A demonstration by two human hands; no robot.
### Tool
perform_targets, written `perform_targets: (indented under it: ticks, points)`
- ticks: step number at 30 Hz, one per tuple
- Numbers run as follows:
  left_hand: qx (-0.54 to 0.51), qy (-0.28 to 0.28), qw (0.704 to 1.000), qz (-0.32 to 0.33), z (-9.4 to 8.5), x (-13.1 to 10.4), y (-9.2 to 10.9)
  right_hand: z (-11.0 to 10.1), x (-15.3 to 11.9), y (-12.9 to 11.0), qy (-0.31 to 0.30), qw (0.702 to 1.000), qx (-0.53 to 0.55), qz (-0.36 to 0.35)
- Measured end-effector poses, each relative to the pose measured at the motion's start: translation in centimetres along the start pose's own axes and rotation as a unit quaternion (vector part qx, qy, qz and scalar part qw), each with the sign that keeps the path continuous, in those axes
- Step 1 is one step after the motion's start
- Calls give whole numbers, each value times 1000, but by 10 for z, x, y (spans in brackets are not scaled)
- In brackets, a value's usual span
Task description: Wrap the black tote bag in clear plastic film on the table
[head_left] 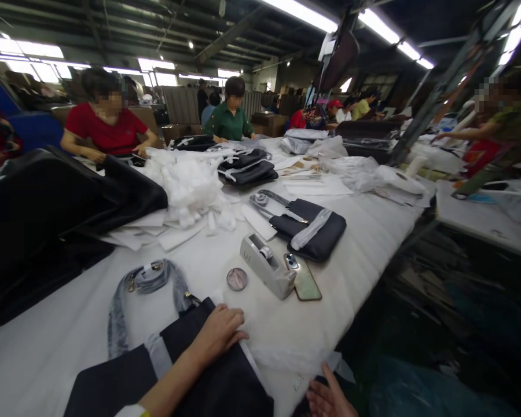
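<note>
The left hand (219, 331) lies flat, fingers spread, on the dark bag (208, 376) (long axis toward the tape dispenser (267, 265)); the right hand (327, 397), open and empty, hovers beside the bag.

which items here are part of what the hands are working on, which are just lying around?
In hand: left hand resting on dark fabric bag; its grey wrapped strap; right hand at table edge.
Lying about: white tape dispenser, phone, round disc, white padding pile.

The left hand (219, 331) lies palm down, fingers loosely curled (forearm stretched in from the lower edge). The right hand (327, 397), well right of it, is palm up, fingers spread.
</note>
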State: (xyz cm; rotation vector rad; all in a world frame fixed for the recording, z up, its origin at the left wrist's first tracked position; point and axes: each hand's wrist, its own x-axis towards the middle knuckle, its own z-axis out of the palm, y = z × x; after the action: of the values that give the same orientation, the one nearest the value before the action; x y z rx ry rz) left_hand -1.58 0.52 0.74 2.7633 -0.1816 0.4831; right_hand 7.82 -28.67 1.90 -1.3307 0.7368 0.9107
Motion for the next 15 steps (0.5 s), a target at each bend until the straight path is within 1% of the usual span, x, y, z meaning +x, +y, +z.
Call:
perform_targets:
  ticks: [2,5,7,10,12,13,15]
  points:
    - [-4,-6,1000,-3,0,1,1,6,5,-5,3,999,32,-7]
    - [-6,-10,1000,-9,2,2,1,10,12,-1,21,998,31,-42]
    - [-8,-8,1000,-14,3,2,2,9,14,1,39,996,17,-84]
    - [-12,-2,1000,-19,4,1,2,10,13,-5,65,981,-3,-183]
    - [-14,2,1000,-21,4,2,2,16,10,-15,48,970,24,-235]
    - [-15,5,1000,-19,5,2,2,20,9,-21,30,968,49,-243]
    - [-14,9,1000,-12,7,3,-1,32,7,-34,-12,970,99,-222]
